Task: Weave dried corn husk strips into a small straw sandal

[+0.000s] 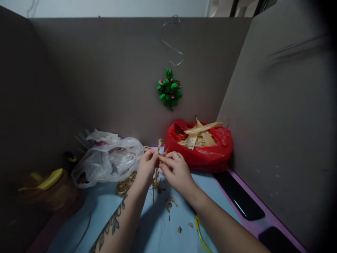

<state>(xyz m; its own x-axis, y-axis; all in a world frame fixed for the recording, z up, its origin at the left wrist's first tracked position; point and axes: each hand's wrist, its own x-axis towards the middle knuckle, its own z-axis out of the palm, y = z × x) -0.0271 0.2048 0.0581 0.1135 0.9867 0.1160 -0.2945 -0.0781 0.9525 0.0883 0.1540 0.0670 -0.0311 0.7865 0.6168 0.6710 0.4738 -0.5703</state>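
Thin strands of dried plant fibre (160,144) stick up between my two hands, and more of them hang below. My left hand (147,164) pinches the strands from the left, thumb against fingers. On the other side my right hand (176,171) has its fingertips closed on the same strands, touching my left hand. A coiled braid of brown fibre (126,183) lies beside my left wrist. Under the hands, dry scraps (169,205) are scattered on the light blue surface (160,233).
A red bag (210,156) of dried strips stands at the back right, a clear plastic bag (116,160) at the back left. Dark phones (240,196) lie along the right edge. A yellow cable (200,233) is near my right forearm. A green ornament (170,91) hangs on the partition.
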